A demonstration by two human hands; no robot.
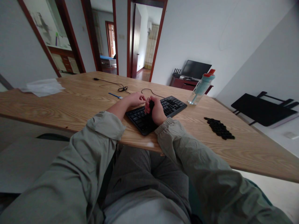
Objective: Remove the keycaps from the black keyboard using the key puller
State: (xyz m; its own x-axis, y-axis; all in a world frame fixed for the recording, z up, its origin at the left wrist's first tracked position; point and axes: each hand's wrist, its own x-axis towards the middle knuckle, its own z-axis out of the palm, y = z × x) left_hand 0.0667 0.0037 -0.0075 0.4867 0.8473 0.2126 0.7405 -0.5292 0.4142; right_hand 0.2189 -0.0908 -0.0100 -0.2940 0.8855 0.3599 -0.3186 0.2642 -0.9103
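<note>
A black keyboard [174,105] lies slantwise near the front edge of the wooden table. Over its middle, my right hand [156,110] is closed in a fist around a small black object [151,105]; only its dark upper end shows, so its kind is unclear. My left hand [136,99] is at the keyboard's far left edge, its fingers bent and seemingly holding that edge. Just left of it lies a thin blue-handled brush [115,95]. To the right, a heap of small black pieces [219,128], perhaps keycaps, rests on the table.
Behind the keyboard stands a clear bottle [199,88] with a red-and-teal lid. A black cable [122,88] lies coiled beyond my left hand. White paper [44,87] is at the table's left end. A monitor [196,69] stands on a cabinet by the wall.
</note>
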